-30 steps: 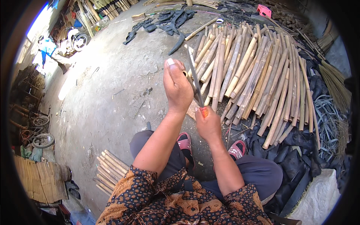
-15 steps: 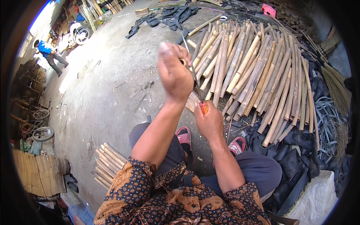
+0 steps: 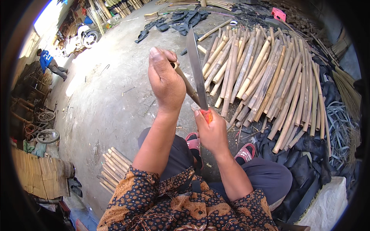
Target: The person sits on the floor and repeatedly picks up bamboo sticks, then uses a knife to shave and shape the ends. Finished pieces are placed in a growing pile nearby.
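My left hand (image 3: pixel 165 85) is raised in front of me, its fingers wrapped round a short bamboo pole (image 3: pixel 188 87). The pole's open hollow end shows by my fingers, and it slants down toward my right hand. Lower and to the right, my right hand (image 3: pixel 212 133) grips a machete by its red-orange handle (image 3: pixel 206 115). The machete's broad grey blade (image 3: pixel 197 69) points up and away from me, just right of the pole. Blade and pole come close together near the handle; I cannot tell whether they touch.
A large heap of cut bamboo poles (image 3: pixel 266 84) lies ahead and right, with black sheeting (image 3: pixel 304 169) and blue strips (image 3: pixel 337 131) beside it. A smaller bamboo bundle (image 3: pixel 115 165) lies by my left elbow. Far left, a person in blue (image 3: pixel 47 59) stands near a motorbike (image 3: pixel 88 36).
My left hand has shifted left with the bamboo pole. The machete's blade has turned from nearly edge-on to showing its flat side. My right hand has come slightly nearer me.
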A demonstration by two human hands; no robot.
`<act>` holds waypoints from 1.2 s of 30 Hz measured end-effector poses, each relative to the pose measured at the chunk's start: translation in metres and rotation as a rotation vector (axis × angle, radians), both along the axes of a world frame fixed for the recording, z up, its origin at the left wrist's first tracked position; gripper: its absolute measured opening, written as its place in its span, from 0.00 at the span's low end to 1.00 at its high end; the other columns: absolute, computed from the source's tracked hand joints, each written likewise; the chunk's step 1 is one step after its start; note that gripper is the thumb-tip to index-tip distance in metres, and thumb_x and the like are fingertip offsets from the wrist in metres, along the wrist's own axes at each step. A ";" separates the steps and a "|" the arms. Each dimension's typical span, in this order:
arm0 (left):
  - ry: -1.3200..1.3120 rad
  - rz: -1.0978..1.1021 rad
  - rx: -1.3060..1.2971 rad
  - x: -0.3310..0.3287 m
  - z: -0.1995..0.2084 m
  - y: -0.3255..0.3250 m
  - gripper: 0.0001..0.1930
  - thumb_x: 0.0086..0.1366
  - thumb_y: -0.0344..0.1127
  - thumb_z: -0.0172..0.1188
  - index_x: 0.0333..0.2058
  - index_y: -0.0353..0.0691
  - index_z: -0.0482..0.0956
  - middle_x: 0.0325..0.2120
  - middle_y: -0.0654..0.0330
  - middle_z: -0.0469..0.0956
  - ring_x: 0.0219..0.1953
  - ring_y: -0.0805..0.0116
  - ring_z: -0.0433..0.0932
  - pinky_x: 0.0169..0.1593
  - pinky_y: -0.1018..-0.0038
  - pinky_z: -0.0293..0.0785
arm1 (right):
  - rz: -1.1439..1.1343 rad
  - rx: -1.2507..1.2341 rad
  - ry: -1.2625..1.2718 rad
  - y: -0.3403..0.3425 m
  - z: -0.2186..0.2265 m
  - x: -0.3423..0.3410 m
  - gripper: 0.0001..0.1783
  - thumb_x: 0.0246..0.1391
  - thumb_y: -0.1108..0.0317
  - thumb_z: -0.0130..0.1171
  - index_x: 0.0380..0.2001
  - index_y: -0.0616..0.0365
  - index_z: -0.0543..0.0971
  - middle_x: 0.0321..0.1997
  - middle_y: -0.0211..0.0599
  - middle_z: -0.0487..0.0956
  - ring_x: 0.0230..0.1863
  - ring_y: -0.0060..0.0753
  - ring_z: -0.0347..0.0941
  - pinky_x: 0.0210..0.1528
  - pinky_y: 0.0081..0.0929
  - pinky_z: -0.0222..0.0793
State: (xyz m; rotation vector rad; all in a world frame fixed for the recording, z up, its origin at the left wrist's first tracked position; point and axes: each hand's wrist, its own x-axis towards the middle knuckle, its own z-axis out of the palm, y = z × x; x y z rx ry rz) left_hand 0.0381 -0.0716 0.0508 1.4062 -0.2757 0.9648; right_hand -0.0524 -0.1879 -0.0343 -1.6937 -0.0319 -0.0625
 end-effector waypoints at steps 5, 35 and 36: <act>-0.047 0.085 -0.051 0.001 -0.002 -0.003 0.24 0.82 0.50 0.36 0.31 0.39 0.67 0.28 0.63 0.67 0.33 0.73 0.63 0.41 0.73 0.63 | -0.093 -0.044 -0.318 0.002 0.002 -0.013 0.16 0.65 0.57 0.60 0.39 0.63 0.78 0.22 0.50 0.80 0.26 0.51 0.82 0.30 0.42 0.74; 0.002 -0.214 -0.271 0.000 0.005 -0.010 0.24 0.81 0.52 0.36 0.30 0.42 0.66 0.23 0.64 0.66 0.27 0.75 0.65 0.33 0.77 0.64 | -0.096 -0.510 0.075 0.009 -0.094 0.020 0.20 0.61 0.56 0.59 0.36 0.67 0.76 0.25 0.61 0.78 0.30 0.69 0.75 0.37 0.48 0.72; -0.007 -0.220 -0.261 -0.003 0.007 -0.005 0.24 0.81 0.53 0.37 0.29 0.42 0.66 0.23 0.63 0.66 0.26 0.74 0.65 0.33 0.76 0.65 | -0.104 -0.444 -0.028 0.010 -0.100 0.022 0.19 0.62 0.57 0.59 0.36 0.67 0.76 0.25 0.59 0.78 0.28 0.64 0.76 0.35 0.47 0.72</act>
